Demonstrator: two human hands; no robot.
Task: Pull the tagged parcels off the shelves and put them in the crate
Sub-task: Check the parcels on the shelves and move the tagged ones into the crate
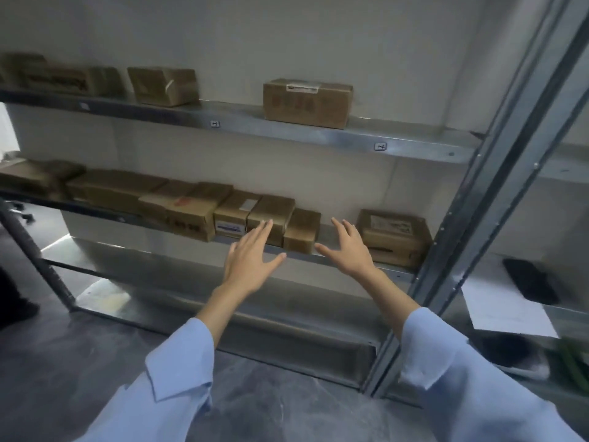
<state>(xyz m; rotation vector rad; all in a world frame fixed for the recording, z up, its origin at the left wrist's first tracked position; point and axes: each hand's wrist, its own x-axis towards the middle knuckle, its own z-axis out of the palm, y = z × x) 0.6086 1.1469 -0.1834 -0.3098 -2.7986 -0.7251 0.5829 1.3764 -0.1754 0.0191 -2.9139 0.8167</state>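
small parcel (301,231) on middle shelf (350,261) between left hand (250,256) and right hand (349,250); both spread flat, seemingly not touching.

Brown cardboard parcels (191,212) stand side by side on the middle shelf (395,272) (one white-labelled); others sit apart on the upper shelf (350,138).

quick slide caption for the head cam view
Left hand and right hand, both open, reach toward a small cardboard parcel on the middle metal shelf, neither holding anything.

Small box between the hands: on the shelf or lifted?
On the shelf: the small box rests at its edge, left hand and right hand open.
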